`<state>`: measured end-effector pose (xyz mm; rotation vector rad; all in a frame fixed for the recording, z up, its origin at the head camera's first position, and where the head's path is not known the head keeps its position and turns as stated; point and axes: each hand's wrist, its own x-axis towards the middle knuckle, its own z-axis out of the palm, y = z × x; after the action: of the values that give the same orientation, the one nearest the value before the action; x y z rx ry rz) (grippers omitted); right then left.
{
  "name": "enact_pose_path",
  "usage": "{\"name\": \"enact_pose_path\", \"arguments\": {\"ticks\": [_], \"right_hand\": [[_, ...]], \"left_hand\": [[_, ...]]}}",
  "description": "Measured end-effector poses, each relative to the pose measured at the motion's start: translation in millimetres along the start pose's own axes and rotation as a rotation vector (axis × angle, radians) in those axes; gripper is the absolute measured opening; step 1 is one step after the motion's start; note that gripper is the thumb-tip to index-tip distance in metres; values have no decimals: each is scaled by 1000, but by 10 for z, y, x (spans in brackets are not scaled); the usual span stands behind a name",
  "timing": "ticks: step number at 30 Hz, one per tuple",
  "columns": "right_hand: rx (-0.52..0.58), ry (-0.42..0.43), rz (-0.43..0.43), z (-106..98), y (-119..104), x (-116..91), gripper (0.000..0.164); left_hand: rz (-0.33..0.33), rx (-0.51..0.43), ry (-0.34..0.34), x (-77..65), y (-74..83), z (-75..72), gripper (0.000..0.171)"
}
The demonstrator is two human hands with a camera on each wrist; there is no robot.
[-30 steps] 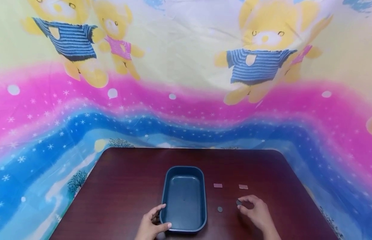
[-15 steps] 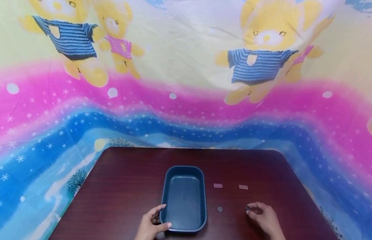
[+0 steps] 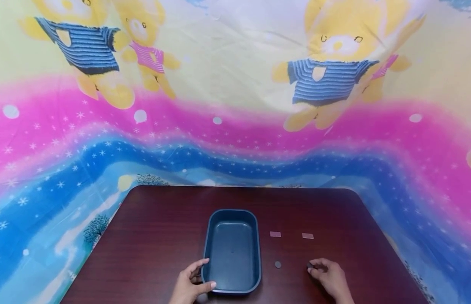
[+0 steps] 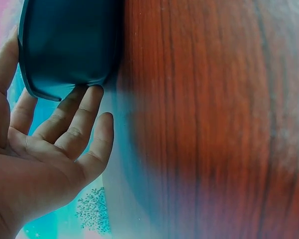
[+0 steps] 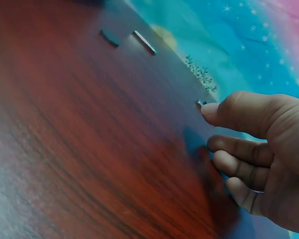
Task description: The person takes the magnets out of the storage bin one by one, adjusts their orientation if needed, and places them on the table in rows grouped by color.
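Note:
A deep blue-grey plastic tray point(image 3: 232, 257) stands on the table, long side pointing away from me. My left hand point(image 3: 190, 282) holds its near left corner, thumb on the front rim and fingers along the left wall; in the left wrist view several fingertips meet the tray point(image 4: 70, 45) from outside. Between thumb and index finger my right hand point(image 3: 330, 276) pinches a small dark disc point(image 3: 309, 265), low over the table. The thumb covers most of it in the right wrist view. A second grey disc point(image 3: 278, 264) lies flat between the tray and that hand.
Two small pinkish rectangular pieces, a left one point(image 3: 275, 234) and a right one point(image 3: 307, 236), lie behind the discs. The dark red-brown wooden table point(image 3: 151, 236) has rounded far corners. A printed bear cloth point(image 3: 235, 84) hangs behind it.
My right hand has moved right and toward me with the dark disc, then slightly back left, low over the table. The left hand and tray stay put.

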<state>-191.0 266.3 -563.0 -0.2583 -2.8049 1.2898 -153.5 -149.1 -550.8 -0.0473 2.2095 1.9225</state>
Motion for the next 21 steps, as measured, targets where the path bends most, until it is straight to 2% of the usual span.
{"name": "enact_pose_path", "arguments": {"ticks": [8,16,21], "right_hand": [[-95,47,-40,-1,47,74,20],[-149,70,6,-14,91,129,22],[-145,84,7,-3,116,118,24]], "left_hand": [[1,1,-3,3,6,2,70],[16,-12,-2,12,-6,7,68],[13,-16,-1,10,-22,-9,68]]}}
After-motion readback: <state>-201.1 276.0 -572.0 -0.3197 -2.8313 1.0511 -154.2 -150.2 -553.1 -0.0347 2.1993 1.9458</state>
